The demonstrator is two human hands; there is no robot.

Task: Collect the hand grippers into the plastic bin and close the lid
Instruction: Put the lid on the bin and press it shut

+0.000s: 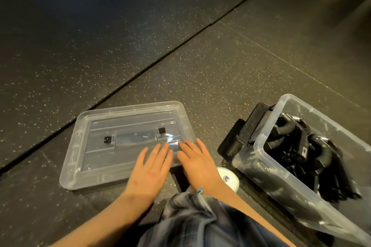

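**Grippers look collected; lid not yet on**

I read this as the closing stretch of the job. The plastic bin (261, 147) sits on the floor (140, 56) with a dark heap of hand grippers (305, 152) inside it, piled against one another so I cannot count them. No gripper shows loose on the floor, so I judge the collecting part done, as far as this view reaches.

The lid (84, 146) lies flat on the floor, well to the left of the bin and not touching it, underside up with its rim standing. So the bin is open at the top, and closing it is what remains.

My left hand (152, 168) and right hand (197, 163) lie side by side on the lid's edge nearest the bin. Both are spread flat, fingers straight, palms down, gripping nothing; they rest on the plastic without curling under its rim. A black flat object (253, 124), possibly a phone, leans against the bin's outer wall, and a white shoe toe (228, 178) shows between the lid and the bin.

Left to do, in my judgement: take hold of the lid, turn it over, carry it across to the bin and press it down.
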